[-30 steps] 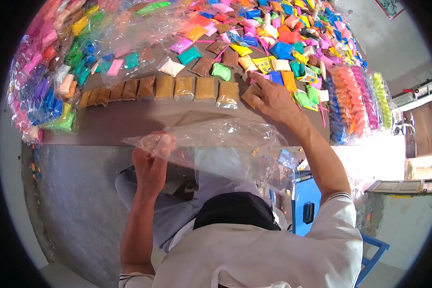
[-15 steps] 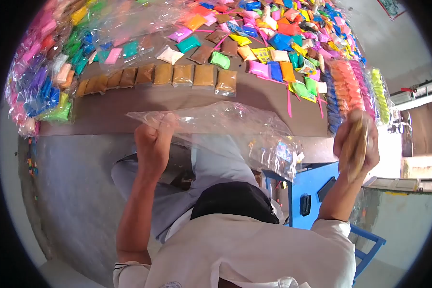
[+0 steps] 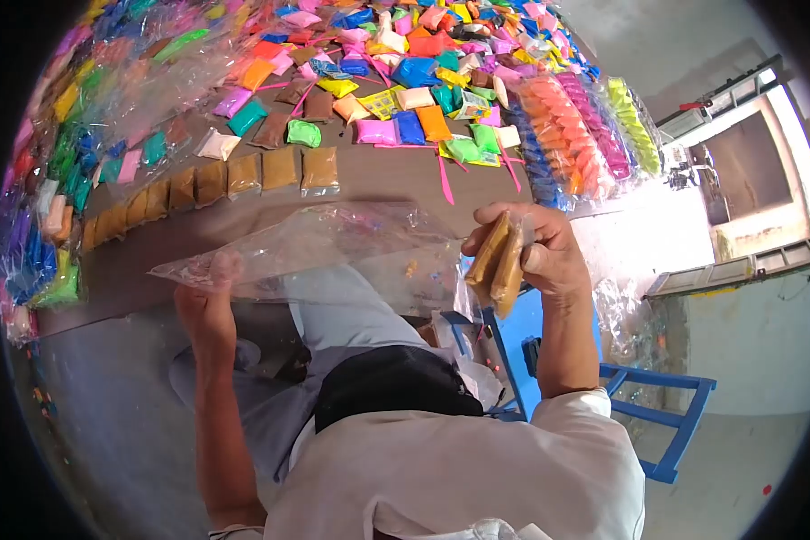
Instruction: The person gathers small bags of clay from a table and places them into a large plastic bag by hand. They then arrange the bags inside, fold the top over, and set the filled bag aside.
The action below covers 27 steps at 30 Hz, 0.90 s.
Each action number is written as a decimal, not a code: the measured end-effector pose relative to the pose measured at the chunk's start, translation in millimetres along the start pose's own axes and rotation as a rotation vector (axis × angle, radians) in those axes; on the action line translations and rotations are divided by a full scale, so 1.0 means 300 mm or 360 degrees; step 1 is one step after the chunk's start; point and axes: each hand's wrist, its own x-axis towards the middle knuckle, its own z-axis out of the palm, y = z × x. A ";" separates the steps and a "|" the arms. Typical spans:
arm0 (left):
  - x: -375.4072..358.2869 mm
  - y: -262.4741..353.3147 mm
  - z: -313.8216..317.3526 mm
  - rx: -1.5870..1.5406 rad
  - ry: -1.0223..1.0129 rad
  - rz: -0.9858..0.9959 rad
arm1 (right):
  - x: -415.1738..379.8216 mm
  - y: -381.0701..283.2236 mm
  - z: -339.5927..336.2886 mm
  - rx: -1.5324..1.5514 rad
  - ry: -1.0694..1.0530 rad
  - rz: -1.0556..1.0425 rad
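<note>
A large clear plastic bag (image 3: 333,256) spans the space between my hands at the table's front edge. My left hand (image 3: 209,279) pinches its narrow left end. At the bag's right end, my right hand (image 3: 535,247) grips brown packets (image 3: 499,265), at least two, held on edge side by side between thumb and fingers. Whether these packets touch the bag cannot be made out. Beyond the bag, a curved row of brown packets (image 3: 211,183) lies on the brown table (image 3: 378,184).
Colourful small packets (image 3: 414,72) are heaped across the back of the table. Long bagged stacks of orange packets (image 3: 562,135) stand at the right. More bagged packets (image 3: 31,261) fill the left end. A blue frame (image 3: 666,418) is at the lower right.
The view has turned, shifting the table contents left. My right hand has come closer to the bag's right end with the brown packets, now seen more clearly. My left hand still pinches the bag.
</note>
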 end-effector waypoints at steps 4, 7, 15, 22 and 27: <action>0.005 0.044 0.013 0.0229 0.0045 0.0045 | -0.050 -0.040 0.021 -0.0027 -0.0241 -0.0063; 0.015 0.024 0.027 0.0138 0.0076 0.0166 | -0.037 -0.092 0.056 -0.0129 -0.1021 -0.0106; 0.003 0.066 0.040 -0.0046 0.0019 0.0050 | 0.036 -0.032 0.288 -0.0568 -0.0664 0.0081; -0.009 0.053 0.028 0.0073 -0.0040 0.0036 | 0.184 0.095 0.365 -0.1474 0.0356 -0.0511; -0.007 0.101 0.080 -0.0109 -0.0024 0.0178 | 0.295 0.205 0.429 -0.1890 0.0350 -0.0457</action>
